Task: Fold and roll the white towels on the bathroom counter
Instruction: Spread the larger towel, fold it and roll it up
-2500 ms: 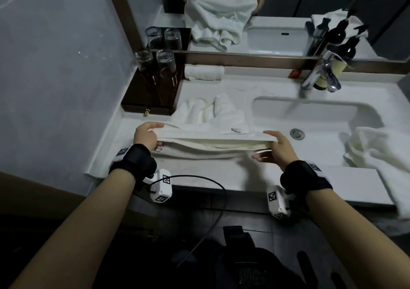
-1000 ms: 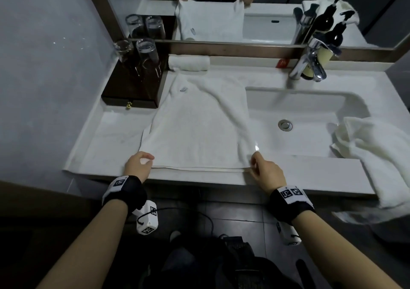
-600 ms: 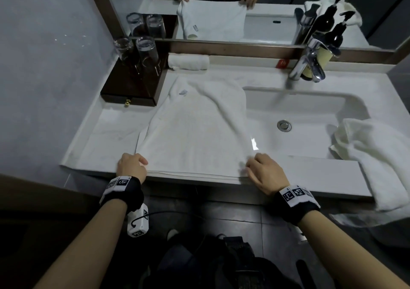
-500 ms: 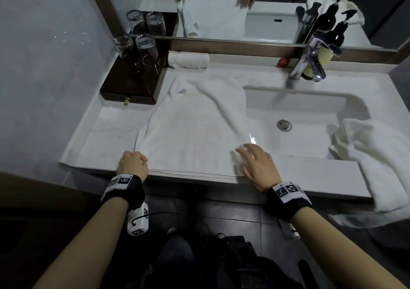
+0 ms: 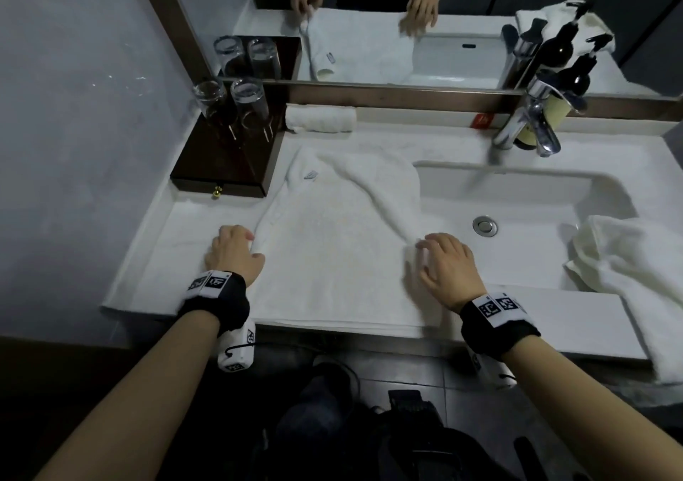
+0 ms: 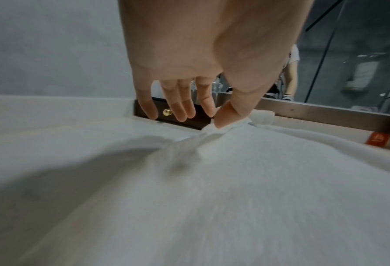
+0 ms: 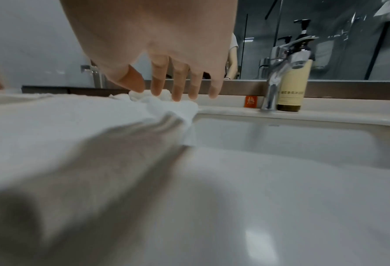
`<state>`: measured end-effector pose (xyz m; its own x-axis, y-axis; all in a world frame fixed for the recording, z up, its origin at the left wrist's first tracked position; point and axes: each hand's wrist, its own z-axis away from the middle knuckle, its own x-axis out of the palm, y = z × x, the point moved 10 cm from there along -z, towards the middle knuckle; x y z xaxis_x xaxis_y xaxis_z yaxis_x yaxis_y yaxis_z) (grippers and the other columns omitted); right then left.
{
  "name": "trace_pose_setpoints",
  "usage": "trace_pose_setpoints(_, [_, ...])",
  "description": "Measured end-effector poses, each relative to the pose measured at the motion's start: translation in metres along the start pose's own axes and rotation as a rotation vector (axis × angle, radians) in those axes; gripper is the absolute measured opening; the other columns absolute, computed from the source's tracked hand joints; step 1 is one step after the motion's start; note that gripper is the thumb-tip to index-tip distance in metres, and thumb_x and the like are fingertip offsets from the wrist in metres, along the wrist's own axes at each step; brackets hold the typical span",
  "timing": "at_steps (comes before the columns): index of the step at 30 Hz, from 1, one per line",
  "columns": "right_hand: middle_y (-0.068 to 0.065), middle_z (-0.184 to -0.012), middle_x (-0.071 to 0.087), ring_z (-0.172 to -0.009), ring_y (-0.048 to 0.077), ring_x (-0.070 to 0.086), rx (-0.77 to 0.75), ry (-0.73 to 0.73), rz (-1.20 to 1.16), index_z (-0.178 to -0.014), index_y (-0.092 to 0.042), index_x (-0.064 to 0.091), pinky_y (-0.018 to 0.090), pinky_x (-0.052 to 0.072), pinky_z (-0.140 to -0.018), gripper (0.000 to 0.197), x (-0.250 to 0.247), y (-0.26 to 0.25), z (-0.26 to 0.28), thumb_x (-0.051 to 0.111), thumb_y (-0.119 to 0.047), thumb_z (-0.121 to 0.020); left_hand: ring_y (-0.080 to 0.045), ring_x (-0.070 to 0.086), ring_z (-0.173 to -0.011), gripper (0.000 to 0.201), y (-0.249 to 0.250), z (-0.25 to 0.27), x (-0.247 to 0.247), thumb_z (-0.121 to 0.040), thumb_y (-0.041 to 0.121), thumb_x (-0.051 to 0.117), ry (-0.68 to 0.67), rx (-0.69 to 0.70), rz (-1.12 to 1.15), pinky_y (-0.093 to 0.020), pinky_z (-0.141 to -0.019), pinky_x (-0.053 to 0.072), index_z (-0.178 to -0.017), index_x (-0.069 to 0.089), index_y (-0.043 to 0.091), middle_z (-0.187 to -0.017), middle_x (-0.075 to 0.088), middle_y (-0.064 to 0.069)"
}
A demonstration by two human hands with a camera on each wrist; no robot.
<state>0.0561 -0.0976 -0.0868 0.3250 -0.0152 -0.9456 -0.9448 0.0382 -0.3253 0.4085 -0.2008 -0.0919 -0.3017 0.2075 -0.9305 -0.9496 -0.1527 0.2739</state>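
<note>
A white towel (image 5: 332,244) lies spread lengthwise on the counter (image 5: 177,251), its far right part draped toward the sink. My left hand (image 5: 251,244) is at its left edge; in the left wrist view the thumb and forefinger (image 6: 214,118) pinch a small raised peak of the towel (image 6: 257,180). My right hand (image 5: 421,255) sits at the right edge with its fingers spread; its fingertips (image 7: 178,97) touch a bunched ridge of the towel (image 7: 75,135). A rolled towel (image 5: 320,119) lies by the mirror. Another loose towel (image 5: 635,270) hangs over the right counter edge.
The sink basin (image 5: 517,203) opens right of the spread towel, with the faucet (image 5: 528,122) and a soap bottle (image 5: 554,111) behind it. A dark wooden tray (image 5: 229,170) holding glasses (image 5: 244,103) stands at the back left against the wall.
The towel, held folded above the counter at first, now lies flat. Both hands have left its near corners and moved forward along its side edges.
</note>
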Motion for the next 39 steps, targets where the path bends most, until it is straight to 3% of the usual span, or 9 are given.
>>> trace_pose_setpoints(10, [0.012, -0.125, 0.054, -0.116, 0.028, 0.049, 0.037, -0.158, -0.308, -0.123, -0.008, 0.052, 0.033, 0.038, -0.098, 0.033, 0.033, -0.080, -0.103, 0.050, -0.011, -0.090, -0.033, 0.042, -0.126, 0.061, 0.061, -0.081, 0.027, -0.086, 0.016, 0.058, -0.274, 0.179, 0.148, -0.039, -0.104, 0.037, -0.139, 0.032, 0.006, -0.138, 0.042, -0.018])
trace_pose_setpoints(16, [0.015, -0.129, 0.053, -0.098, 0.024, 0.058, 0.303, -0.237, -0.688, -0.138, -0.009, 0.035, 0.034, 0.046, -0.093, 0.051, 0.062, -0.104, -0.161, 0.054, -0.016, -0.091, -0.030, 0.034, -0.133, 0.071, 0.079, -0.105, 0.031, -0.083, 0.015, 0.061, -0.325, 0.268, 0.207, -0.033, -0.108, 0.030, -0.145, 0.025, 0.013, -0.147, 0.035, -0.011])
trace_pose_setpoints(19, [0.012, -0.131, 0.051, -0.110, 0.033, 0.059, 0.465, -0.190, -0.903, -0.146, -0.014, 0.020, 0.047, 0.046, -0.099, 0.069, 0.075, -0.102, -0.177, 0.058, -0.023, -0.090, -0.026, 0.033, -0.134, 0.063, 0.096, -0.094, 0.036, -0.081, 0.006, 0.053, -0.368, 0.438, 0.246, -0.036, -0.112, 0.028, -0.140, 0.037, 0.024, -0.143, 0.041, -0.008])
trace_pose_setpoints(23, [0.005, -0.105, 0.052, -0.091, 0.025, 0.059, 0.519, -0.136, -0.914, -0.149, -0.010, 0.009, 0.038, 0.050, -0.085, 0.087, 0.083, -0.098, -0.190, 0.066, -0.026, -0.086, -0.015, 0.039, -0.131, 0.057, 0.106, -0.079, 0.046, -0.079, -0.005, 0.040, -0.501, 0.562, 0.318, -0.032, -0.110, 0.032, -0.125, 0.054, 0.026, -0.139, 0.048, 0.005])
trace_pose_setpoints(27, [0.000, -0.072, 0.057, -0.062, 0.012, 0.054, 0.589, -0.128, -0.969, -0.142, -0.007, 0.027, 0.023, 0.044, -0.058, 0.073, 0.094, -0.093, -0.189, 0.069, -0.017, -0.083, -0.011, 0.051, -0.120, 0.051, 0.099, -0.082, 0.039, -0.079, -0.013, 0.034, -0.568, 0.500, 0.535, -0.017, -0.098, 0.034, -0.113, 0.059, 0.016, -0.121, 0.062, 0.000])
trace_pose_setpoints(30, [0.001, -0.065, 0.057, -0.058, 0.014, 0.052, 0.516, -0.189, -0.890, -0.103, -0.002, 0.061, 0.024, 0.041, -0.053, 0.022, 0.095, -0.101, -0.196, 0.065, -0.007, -0.082, -0.020, 0.055, -0.114, 0.045, 0.098, -0.087, 0.027, -0.079, -0.016, 0.034, -0.487, 0.490, 0.613, -0.020, -0.099, 0.037, -0.107, 0.058, 0.009, -0.113, 0.062, -0.008])
trace_pose_setpoints(33, [-0.003, -0.063, 0.058, -0.057, 0.011, 0.054, 0.524, -0.168, -0.841, -0.073, -0.015, 0.061, 0.017, 0.045, -0.049, 0.010, 0.090, -0.099, -0.195, 0.065, -0.011, -0.080, -0.022, 0.047, -0.120, 0.039, 0.088, -0.107, 0.016, -0.086, -0.009, 0.040, -0.300, 0.411, 0.515, -0.027, -0.103, 0.035, -0.118, 0.053, 0.009, -0.127, 0.048, -0.011])
trace_pose_setpoints(37, [0.023, -0.098, 0.067, -0.091, 0.034, 0.066, 0.634, -0.075, -0.872, -0.098, 0.002, 0.062, 0.046, 0.055, -0.083, 0.027, 0.079, -0.077, -0.183, 0.068, -0.016, -0.078, -0.026, 0.046, -0.127, 0.038, 0.081, -0.117, 0.041, -0.095, 0.008, 0.042, -0.482, 0.246, 0.405, -0.030, -0.105, 0.035, -0.134, 0.042, 0.004, -0.139, 0.047, -0.013])
trace_pose_setpoints(39, [0.026, -0.097, 0.065, -0.090, 0.035, 0.064, 0.693, -0.021, -0.944, -0.104, 0.010, 0.058, 0.048, 0.055, -0.081, 0.036, 0.071, -0.063, -0.171, 0.067, -0.015, -0.079, -0.025, 0.048, -0.125, 0.035, 0.083, -0.119, 0.044, -0.095, 0.006, 0.037, -0.478, 0.277, 0.298, -0.028, -0.104, 0.037, -0.125, 0.055, 0.010, -0.136, 0.052, -0.010])
